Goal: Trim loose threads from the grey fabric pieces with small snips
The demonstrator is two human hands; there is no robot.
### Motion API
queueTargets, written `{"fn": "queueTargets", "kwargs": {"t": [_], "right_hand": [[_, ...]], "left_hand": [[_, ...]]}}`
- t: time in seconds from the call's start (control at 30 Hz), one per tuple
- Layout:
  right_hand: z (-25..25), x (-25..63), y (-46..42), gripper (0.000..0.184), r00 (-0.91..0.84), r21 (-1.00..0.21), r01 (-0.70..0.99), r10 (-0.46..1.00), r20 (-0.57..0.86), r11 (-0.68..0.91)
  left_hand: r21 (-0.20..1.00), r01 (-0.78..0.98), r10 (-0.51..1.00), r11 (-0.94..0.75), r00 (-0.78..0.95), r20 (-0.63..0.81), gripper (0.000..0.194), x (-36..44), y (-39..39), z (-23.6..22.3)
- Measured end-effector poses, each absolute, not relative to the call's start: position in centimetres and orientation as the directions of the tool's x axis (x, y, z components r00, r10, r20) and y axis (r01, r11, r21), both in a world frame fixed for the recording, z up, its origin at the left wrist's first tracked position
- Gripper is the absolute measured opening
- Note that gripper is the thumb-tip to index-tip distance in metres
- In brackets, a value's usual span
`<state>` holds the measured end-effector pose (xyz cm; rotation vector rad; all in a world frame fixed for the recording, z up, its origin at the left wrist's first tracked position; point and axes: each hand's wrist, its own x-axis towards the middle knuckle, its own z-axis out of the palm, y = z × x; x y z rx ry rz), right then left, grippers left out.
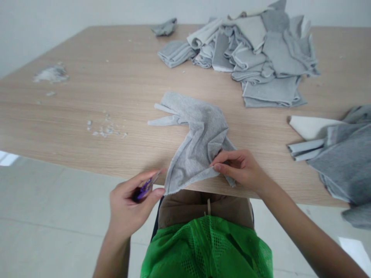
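Observation:
A grey piece of knit fabric (199, 135) lies rumpled at the table's front edge, its lower hem drawn toward me and narrow strips trailing off its left side. My right hand (239, 168) pinches the hem between thumb and fingers. Closed around small purple thread snips (145, 189), my left hand (133, 204) is at the fabric's lower left corner. The snips' metal blades point up and right, partly hidden by the fingers. The left thumb tip is at the corner; whether it grips the cloth I cannot tell.
A heap of folded grey fabric pieces (261, 58) covers the back right, with a small crumpled piece (164, 27) left of it. More grey pieces (344, 154) overhang the right front edge. Lint scraps lie in a pile (52, 74) and a scatter (107, 129) on the left.

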<state>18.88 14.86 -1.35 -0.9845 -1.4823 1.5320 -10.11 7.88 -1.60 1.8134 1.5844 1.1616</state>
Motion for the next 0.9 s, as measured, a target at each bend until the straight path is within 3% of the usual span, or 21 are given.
{"fn": "queueTargets", "kwargs": {"t": [0.13, 0.33, 0.6, 0.9], "right_hand": [[-1.4, 18.9, 14.9, 0.019, -0.408, -1.0, 0.011, 0.913, -0.004, 0.0], [-1.7, 19.0, 14.9, 0.016, -0.416, -0.999, 0.032, 0.909, 0.015, 0.031], [-1.7, 19.1, 14.7, 0.015, -0.425, -0.999, -0.004, 0.905, 0.032, 0.034], [-1.3, 19.1, 14.9, 0.017, -0.416, -1.0, -0.011, 0.909, 0.031, 0.029]], "left_hand": [[0.758, 0.597, 0.963, -0.262, 0.111, 0.245, 0.036, -7.4, 7.6, -0.4], [0.805, 0.525, 0.961, -0.275, 0.147, 0.233, 0.029, -5.8, 7.4, 0.6], [0.709, 0.637, 0.952, -0.302, 0.24, 0.189, 0.031, -3.2, 9.2, 2.4], [0.733, 0.609, 0.953, -0.304, 0.191, 0.236, 0.028, -2.4, 9.1, 0.8]]}}
